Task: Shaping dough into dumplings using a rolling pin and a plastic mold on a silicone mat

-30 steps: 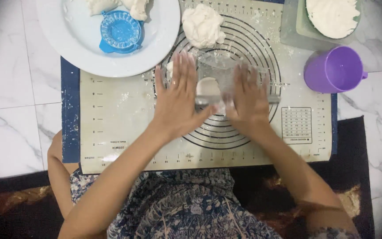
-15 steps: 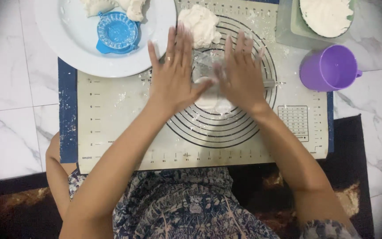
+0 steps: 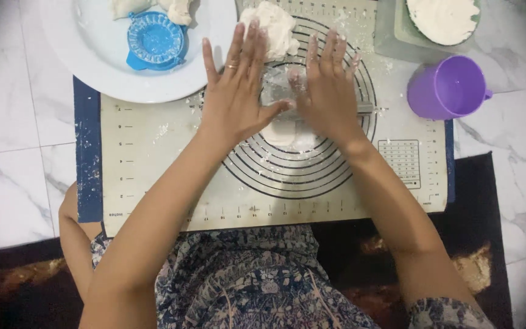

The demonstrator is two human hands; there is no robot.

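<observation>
Hands farther forward — flat on rolling pin.

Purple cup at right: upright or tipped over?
Upright: the purple cup shows its round open mouth facing up, handle at its right side.

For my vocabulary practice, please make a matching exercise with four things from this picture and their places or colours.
Things:
1. mug
2. dumpling press
3. flattened dough piece
4. flour bowl

Descriptions:
A. blue, on the white plate
B. top right corner, filled with white
C. purple, right of the mat
D. below the hands, on the mat's circles

Pairs: 1-C, 2-A, 3-D, 4-B
</observation>
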